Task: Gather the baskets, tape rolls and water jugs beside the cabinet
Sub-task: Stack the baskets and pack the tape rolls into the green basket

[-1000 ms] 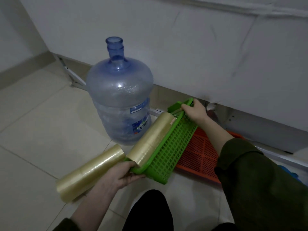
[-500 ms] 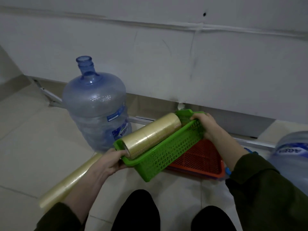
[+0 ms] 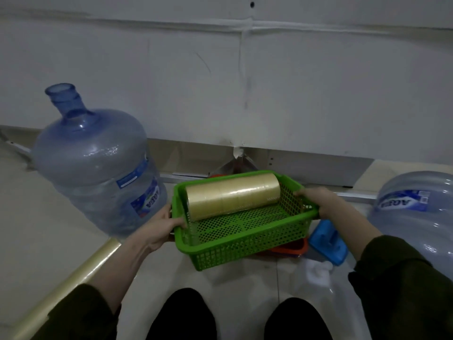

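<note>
Fingers (image 3: pixel 178 220) of the left hand (image 3: pixel 160 227) curl over the left rim of the green basket (image 3: pixel 245 241), gripping it; the right hand (image 3: pixel 318 203) grips the opposite end. Between the two hands a long tape roll (image 3: pixel 232 195) lies along the basket's far side. One water jug (image 3: pixel 93 168) stands just left of the basket, another jug (image 3: pixel 416 212) shows at the right edge, and a second tape roll (image 3: pixel 81 271) lies on the floor under the left forearm

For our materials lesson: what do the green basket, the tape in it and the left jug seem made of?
Basket: probably moulded plastic, semi-matte; green lattice walls.
Tape: glossy yellowish film, likely plastic; sheen along it.
Jug: translucent blue plastic, glossy; glints on its shoulder.
</note>
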